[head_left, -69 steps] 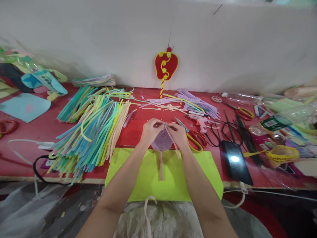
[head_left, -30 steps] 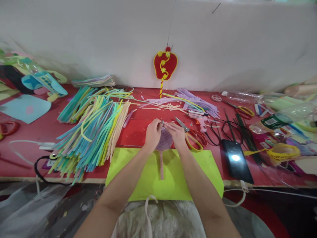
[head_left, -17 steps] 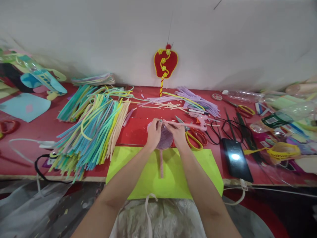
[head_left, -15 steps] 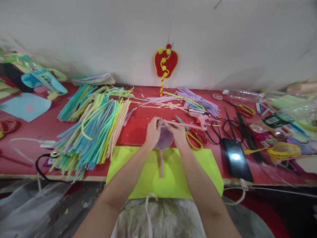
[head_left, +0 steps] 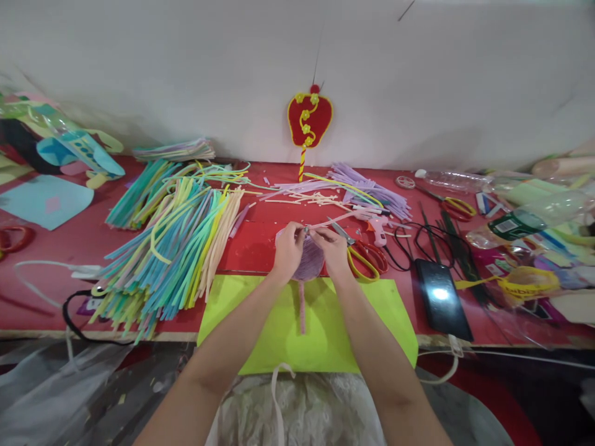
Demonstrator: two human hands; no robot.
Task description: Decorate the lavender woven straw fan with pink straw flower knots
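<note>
Swung upward since half a second earlier, the pink strip (head_left: 346, 218) slanted out past the fingers of the right hand (head_left: 333, 251), its free end near the glue gun (head_left: 379, 230). That hand pinched the strip; the left hand (head_left: 287, 251) gripped the purple fan (head_left: 309, 263) at its top edge. Below the fingers, its stem (head_left: 302, 306) pointed bodyward over the green sheet (head_left: 260, 316). Scissors (head_left: 365, 263) lay just right of them.
</note>
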